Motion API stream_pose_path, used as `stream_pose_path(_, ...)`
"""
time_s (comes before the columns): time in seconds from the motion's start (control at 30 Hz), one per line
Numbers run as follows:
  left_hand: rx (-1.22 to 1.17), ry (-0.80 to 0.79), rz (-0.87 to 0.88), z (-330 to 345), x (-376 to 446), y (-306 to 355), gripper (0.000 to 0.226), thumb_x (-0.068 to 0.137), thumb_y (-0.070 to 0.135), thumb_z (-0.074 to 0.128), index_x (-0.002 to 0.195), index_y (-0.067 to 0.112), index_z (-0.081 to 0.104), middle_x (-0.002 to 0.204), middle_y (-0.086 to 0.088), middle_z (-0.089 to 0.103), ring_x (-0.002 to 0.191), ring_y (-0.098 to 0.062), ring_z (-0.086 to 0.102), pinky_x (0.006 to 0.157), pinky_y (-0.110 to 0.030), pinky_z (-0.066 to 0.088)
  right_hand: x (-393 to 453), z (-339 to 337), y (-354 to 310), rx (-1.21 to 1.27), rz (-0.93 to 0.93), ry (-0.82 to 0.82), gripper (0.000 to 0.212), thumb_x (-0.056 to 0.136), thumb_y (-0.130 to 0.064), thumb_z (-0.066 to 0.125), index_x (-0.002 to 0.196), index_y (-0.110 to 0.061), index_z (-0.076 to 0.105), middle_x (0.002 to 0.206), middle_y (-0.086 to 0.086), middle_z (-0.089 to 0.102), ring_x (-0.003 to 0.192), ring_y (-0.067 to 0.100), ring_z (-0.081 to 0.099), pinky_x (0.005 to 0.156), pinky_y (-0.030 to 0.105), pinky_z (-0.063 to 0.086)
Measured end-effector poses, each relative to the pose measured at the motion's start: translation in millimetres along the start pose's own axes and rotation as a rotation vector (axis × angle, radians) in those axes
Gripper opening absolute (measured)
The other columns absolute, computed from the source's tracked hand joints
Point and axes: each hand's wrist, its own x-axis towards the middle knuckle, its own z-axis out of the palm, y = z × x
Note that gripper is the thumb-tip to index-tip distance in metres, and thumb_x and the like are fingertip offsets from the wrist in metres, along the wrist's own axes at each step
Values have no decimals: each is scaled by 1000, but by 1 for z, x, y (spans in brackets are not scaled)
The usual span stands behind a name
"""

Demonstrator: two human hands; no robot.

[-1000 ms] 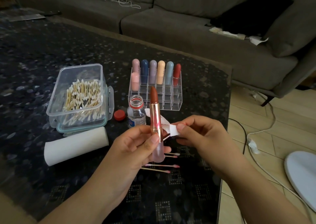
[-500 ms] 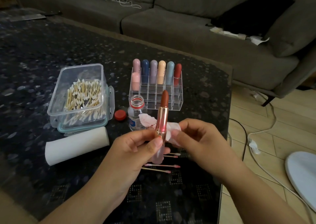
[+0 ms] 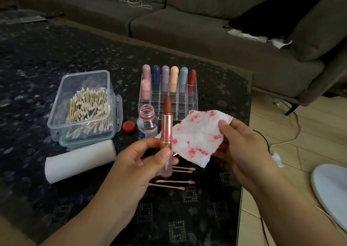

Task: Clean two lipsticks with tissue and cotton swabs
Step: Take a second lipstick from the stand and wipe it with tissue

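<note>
Pinching the gold tube of an uncapped lipstick [image 3: 166, 131] between thumb and fingers, the left hand [image 3: 144, 163] has its grip closed low on the barrel, so the brown-red bullet stands upright above it, the long axis near vertical. Just right of that grip, the right hand [image 3: 242, 148] holds a red-smeared tissue [image 3: 199, 138] by its right edge, its grip closed on the paper; the tissue's left edge touches or nearly touches the barrel, which still shows pink smears. The next wipe likely turns on that sideways closeness, the right hand being the nearer one to the stains. Below the grip, used cotton swabs [image 3: 174, 182] lie on the dark surface [image 3: 37, 58]. Beyond it stand an open bottle [image 3: 147, 123] and its red cap [image 3: 129, 126], then a clear rack [image 3: 169, 97] holding seven capped lipsticks. Further left, a clear box [image 3: 84, 107] holds clean swabs, with a tissue roll [image 3: 80, 163] in front.
</note>
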Motion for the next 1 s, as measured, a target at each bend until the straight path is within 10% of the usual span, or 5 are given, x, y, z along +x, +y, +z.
stream_pose_path(0.47,-149,-153,-156,-4,-3,7,13,63,20,73,75,15,76,74,-9,73,73,-20,71,62,-26,56,-6,-3,-5,-40,15,-231,24,96,-24,43,106,-19,64,100,0,74,90,16,71,73,29,58)
stream_pose_path(0.63,-82,-75,-59,-3,-2,8,27,53,22,82,78,18,75,77,-7,74,84,-22,72,76,-35,48,-4,-4,-2,-104,-81,-218,66,79,-44,54,140,-42,27,110,5,70,94,19,70,87,39,54)
stream_pose_path(0.8,-59,-76,-32,-4,-3,7,23,56,23,78,79,21,75,75,-5,74,86,-24,71,78,-38,47,-13,1,-2,-420,-272,-291,37,73,-21,69,103,-41,63,110,-5,70,94,7,68,78,25,57)
stream_pose_path(1.0,-41,-60,-34,-3,-4,7,25,55,25,77,80,23,74,76,-4,75,86,-23,71,83,-41,45,-12,1,2,-611,-353,-219,22,79,-22,69,87,-43,67,103,-19,64,91,2,63,80,19,54)
